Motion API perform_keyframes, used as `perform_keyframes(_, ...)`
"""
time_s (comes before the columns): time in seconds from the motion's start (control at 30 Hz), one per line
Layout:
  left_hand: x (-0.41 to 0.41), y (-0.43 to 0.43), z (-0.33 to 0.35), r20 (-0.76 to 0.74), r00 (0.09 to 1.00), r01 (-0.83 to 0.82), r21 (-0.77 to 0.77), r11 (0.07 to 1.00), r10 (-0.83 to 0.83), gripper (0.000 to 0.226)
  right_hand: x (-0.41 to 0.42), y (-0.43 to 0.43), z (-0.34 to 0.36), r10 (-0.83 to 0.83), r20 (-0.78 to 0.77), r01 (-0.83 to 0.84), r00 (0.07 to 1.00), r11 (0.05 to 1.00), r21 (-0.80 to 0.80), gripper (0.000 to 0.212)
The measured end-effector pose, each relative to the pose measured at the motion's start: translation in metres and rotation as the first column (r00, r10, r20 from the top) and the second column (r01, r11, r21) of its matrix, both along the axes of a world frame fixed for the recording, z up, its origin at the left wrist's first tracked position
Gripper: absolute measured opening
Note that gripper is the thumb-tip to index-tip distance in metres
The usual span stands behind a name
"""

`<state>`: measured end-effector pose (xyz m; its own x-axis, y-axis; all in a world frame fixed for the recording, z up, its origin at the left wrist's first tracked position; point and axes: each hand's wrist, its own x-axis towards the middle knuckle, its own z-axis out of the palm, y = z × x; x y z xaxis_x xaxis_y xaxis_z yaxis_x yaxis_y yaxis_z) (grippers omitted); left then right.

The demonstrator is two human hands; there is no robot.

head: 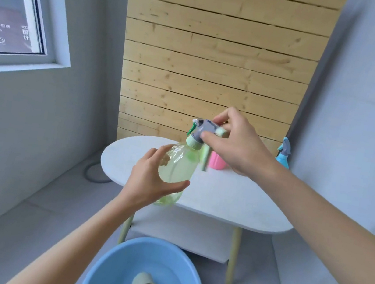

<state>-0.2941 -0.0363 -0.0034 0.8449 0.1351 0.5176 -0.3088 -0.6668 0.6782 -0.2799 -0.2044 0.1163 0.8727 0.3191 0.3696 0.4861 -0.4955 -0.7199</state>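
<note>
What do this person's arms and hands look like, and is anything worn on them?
The left hand and right hand are bare: no gloves, rings, watch or bracelet show. Both forearms are uncovered, no sleeve in view.

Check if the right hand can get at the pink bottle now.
Likely yes, once freed: the right hand pinches the spray head of the green bottle, close by the pink bottle on the table; nothing else stands between.

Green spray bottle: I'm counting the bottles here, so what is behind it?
Behind the green spray bottle, a pink bottle stands on the white table; the right hand covers its top, so its head cannot be seen. A blue spray bottle stands farther right.
</note>
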Motion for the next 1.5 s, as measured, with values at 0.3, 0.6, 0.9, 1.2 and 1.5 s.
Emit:
perform_keyframes(0.3,-0.037,0.006,-0.024,-0.09,0.992,0.091,0.037,0.995,-0.088,0.084,-0.014,-0.033,-0.028,0.169,0.052,-0.164,0.984,0.982,-0.092,0.018)
perform_keyframes(0.6,-0.052,0.012,-0.043,-0.151,0.98,0.143,0.106,0.984,-0.126,0.083,-0.01,-0.035,-0.057,0.364,0.565,0.054,0.74,0.806,-0.589,0.02)
perform_keyframes(0.9,-0.056,0.018,-0.045,-0.237,0.951,0.22,0.07,0.973,-0.198,0.085,-0.011,-0.033,-0.072,0.333,0.733,0.342,0.593,0.72,-0.604,0.031)
perform_keyframes(1.2,-0.057,0.022,-0.044,-0.307,0.915,0.28,0.012,0.96,-0.263,0.078,-0.027,-0.038,-0.065,0.192,0.119,-0.159,0.974,0.958,-0.238,0.021)
perform_keyframes(1.5,-0.056,0.013,-0.044,-0.337,0.882,0.361,0.029,0.932,-0.331,0.087,-0.035,-0.037,-0.063,0.149,0.037,-0.143,0.988,0.981,-0.129,0.043)
